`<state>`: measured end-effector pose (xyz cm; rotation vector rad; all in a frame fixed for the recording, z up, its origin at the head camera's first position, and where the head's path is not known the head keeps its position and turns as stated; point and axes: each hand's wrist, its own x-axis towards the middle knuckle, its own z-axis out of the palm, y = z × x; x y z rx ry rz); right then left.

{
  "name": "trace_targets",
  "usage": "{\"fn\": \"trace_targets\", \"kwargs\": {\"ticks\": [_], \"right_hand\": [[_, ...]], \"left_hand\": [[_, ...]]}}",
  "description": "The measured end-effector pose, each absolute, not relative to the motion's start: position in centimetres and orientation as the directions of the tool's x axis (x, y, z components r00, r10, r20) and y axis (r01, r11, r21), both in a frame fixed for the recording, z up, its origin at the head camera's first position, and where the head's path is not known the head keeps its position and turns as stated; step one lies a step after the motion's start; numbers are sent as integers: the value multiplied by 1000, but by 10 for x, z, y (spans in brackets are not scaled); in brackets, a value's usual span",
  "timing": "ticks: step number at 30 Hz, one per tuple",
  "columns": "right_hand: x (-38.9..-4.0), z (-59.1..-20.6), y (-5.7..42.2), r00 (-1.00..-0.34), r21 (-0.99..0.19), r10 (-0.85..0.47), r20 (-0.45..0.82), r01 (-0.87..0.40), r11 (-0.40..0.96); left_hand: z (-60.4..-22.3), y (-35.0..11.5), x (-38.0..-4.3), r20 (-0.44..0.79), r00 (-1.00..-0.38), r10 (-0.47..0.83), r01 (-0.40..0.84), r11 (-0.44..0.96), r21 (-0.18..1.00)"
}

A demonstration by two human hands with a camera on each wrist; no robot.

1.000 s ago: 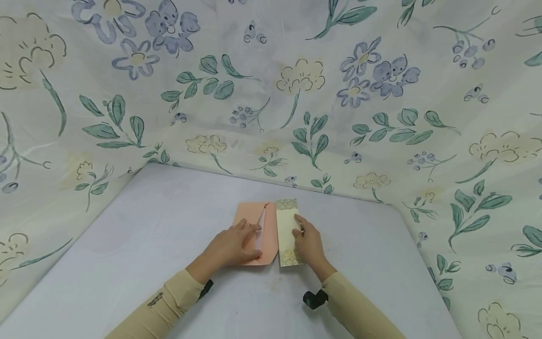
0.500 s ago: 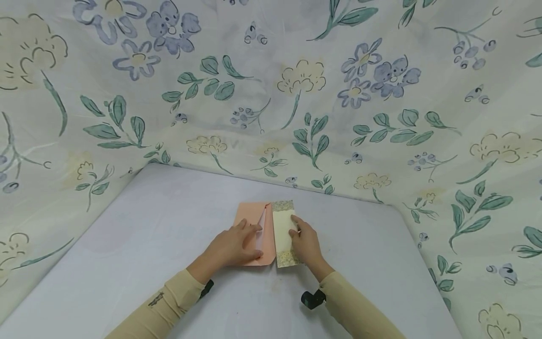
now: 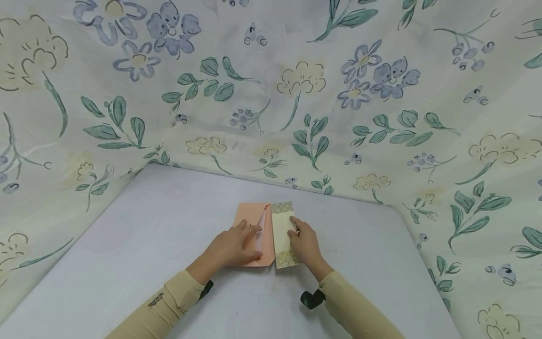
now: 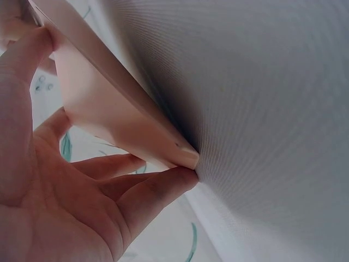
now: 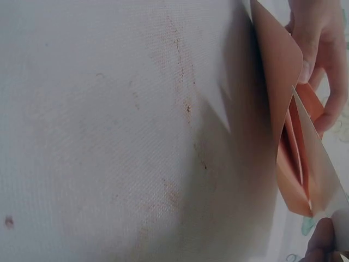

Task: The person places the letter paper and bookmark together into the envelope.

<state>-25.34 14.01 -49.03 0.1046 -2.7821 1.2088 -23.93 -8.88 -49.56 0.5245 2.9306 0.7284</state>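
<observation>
A pink paper envelope [image 3: 267,245] lies on the table with its opening facing right. My left hand [image 3: 230,247] holds it, thumb and fingers spread across the slit that shows its white inside. In the left wrist view, the fingertips [image 4: 185,176] touch the envelope's edge. My right hand [image 3: 307,242] pinches the right edge of a cream card [image 3: 281,230] with speckled bands at both ends. The card overlaps the envelope's right edge in the head view. Seen from the right wrist, the card's corner [image 5: 305,114] reaches into the gaping mouth between the pink layers.
A white-covered table [image 3: 148,226] bears the envelope and card. Floral-patterned cloth [image 3: 254,108] hangs behind it and along its sides. A black wrist device [image 3: 312,299] sits by the right sleeve, and small reddish-brown stains [image 5: 188,109] mark the table surface.
My right hand has moved the card slightly left, from beside the envelope to over its right edge. My left hand and the envelope stay nearly still.
</observation>
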Motion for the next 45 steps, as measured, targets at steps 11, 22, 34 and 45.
{"fn": "trace_targets", "kwargs": {"ticks": [11, 22, 34, 45], "right_hand": [[-256, -491, 138, -986, -695, -37, 165, -143, 704], [-254, -488, 132, -983, -710, -41, 180, -159, 686], [-256, -491, 131, -989, -744, -12, 144, -116, 658], [-255, -490, 129, -990, -746, -6, 144, -113, 656]], "left_hand": [[-496, -90, -238, 22, -936, 352, 320, 822, 472], [-494, -90, -236, 12, -938, 346, 308, 819, 484], [-495, -88, -236, 1, -941, 340, 298, 825, 479], [-494, -88, -236, 7, -940, 342, 304, 824, 479]]}}
